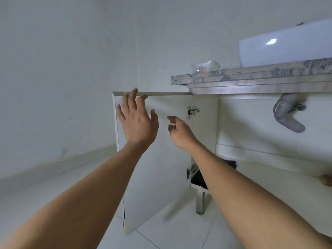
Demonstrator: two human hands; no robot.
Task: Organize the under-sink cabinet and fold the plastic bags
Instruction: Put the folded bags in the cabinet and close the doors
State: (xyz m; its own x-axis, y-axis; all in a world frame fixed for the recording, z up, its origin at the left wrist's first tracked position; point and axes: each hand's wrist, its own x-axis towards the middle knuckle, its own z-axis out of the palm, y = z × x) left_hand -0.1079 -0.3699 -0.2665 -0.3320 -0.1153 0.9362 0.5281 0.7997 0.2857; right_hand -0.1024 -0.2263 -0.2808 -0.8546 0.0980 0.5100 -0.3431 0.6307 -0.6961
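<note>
Hands: left (137, 121), right (179, 132) empty, splayed before open upright cabinet door (161, 159).

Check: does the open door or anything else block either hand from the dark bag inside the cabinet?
The door is swung clear. The right forearm covers part of the dark bag; nothing else visibly blocks the right hand or left hand.

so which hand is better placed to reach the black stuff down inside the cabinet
Probably the right hand: it is nearer the hinge side and the opening where the black bags lie. The left hand is spread at the open door's top edge.
</note>
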